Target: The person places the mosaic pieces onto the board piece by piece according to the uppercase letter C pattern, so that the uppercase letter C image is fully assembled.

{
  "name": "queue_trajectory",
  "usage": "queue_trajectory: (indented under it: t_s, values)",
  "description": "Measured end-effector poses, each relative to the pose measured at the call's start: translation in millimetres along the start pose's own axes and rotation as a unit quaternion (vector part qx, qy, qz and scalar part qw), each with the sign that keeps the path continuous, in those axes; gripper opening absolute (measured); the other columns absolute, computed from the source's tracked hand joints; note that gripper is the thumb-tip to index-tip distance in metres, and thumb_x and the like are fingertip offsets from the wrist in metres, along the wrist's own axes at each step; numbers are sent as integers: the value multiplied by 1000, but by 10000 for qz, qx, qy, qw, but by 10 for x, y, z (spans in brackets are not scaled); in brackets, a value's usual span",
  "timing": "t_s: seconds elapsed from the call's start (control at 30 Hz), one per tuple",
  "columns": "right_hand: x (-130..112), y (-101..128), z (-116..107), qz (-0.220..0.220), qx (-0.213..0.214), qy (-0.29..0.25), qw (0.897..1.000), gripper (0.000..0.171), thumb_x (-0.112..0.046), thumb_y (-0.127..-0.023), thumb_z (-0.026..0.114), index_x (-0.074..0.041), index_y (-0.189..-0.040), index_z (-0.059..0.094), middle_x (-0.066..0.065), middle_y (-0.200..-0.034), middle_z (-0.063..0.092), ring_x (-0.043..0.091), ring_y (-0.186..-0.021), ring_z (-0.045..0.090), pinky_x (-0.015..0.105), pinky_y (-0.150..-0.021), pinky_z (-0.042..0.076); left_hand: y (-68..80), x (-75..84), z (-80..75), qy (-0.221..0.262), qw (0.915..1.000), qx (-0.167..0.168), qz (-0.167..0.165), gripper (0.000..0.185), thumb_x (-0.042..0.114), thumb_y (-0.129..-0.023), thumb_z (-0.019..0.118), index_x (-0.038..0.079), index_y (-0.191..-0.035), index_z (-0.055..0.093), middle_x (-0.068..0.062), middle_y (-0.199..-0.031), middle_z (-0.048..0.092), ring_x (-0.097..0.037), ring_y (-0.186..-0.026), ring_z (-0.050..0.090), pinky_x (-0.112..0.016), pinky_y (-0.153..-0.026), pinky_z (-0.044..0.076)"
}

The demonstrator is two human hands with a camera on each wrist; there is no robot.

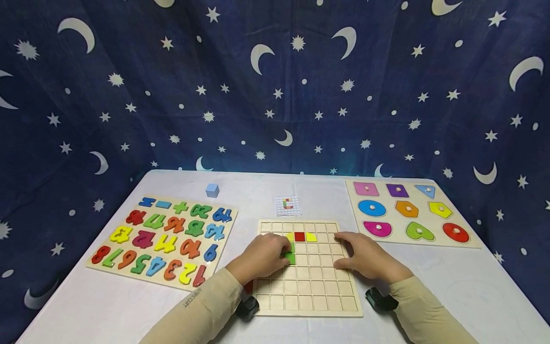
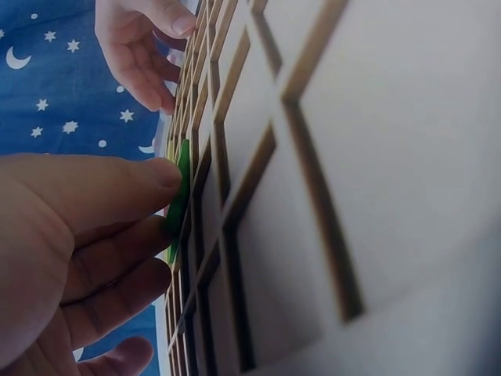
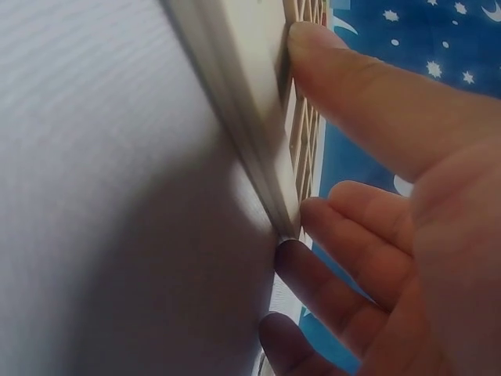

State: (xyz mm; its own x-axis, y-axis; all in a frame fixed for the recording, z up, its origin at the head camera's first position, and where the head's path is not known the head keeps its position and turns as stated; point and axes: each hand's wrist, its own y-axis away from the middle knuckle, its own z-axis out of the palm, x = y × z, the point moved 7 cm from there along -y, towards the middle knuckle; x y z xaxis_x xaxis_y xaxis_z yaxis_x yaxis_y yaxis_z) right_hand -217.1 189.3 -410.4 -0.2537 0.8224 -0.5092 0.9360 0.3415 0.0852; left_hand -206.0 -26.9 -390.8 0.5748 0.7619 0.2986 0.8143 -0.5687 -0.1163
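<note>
While the left hand (image 1: 262, 255) pinches a green tile (image 1: 290, 258) with thumb and curled fingers, setting it flat into a cell of the wooden grid board (image 1: 318, 286), the right hand (image 1: 365, 258) rests on the board's right edge with thumb on top and fingers relaxed against the rim, apparently to keep the board from sliding. In the left wrist view the green tile (image 2: 178, 200) shows edge-on, thin and bright, caught between the thumb and fingers. It sits left of centre on the board, just below a second green piece and a row of yellow, red and yellow tiles (image 1: 300, 236) near the top. A small pattern card (image 1: 288, 205) lies above the board, likely as a guide. On the white surface (image 1: 451, 286), a number puzzle (image 1: 163, 241) occupies the left of the frame and a shape puzzle (image 1: 410, 212) the right.
</note>
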Motion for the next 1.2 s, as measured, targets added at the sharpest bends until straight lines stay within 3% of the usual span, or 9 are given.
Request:
queue_trajectory:
  t_s: [0.7, 1.2]
  values:
    - [5, 26, 34, 51, -149, 168, 9997, 70, -29, -81, 83, -4, -140, 56, 18, -138, 55, 39, -127, 48, 57, -106, 37, -12, 4, 7, 241, 9997, 48, -29, 15, 17, -82, 81, 12, -91, 71, 6, -83, 65, -10, -75, 55, -29, -72, 49]
    - [17, 19, 17, 38, -97, 133, 9999, 69, -28, -81, 83, -4, -140, 56, 17, -140, 54, 41, -130, 47, 59, -107, 35, 6, 6, 14, 415, 9990, -183, -52, 12, 14, -83, 80, 12, -93, 72, 7, -84, 66, -8, -77, 55, -28, -73, 49]
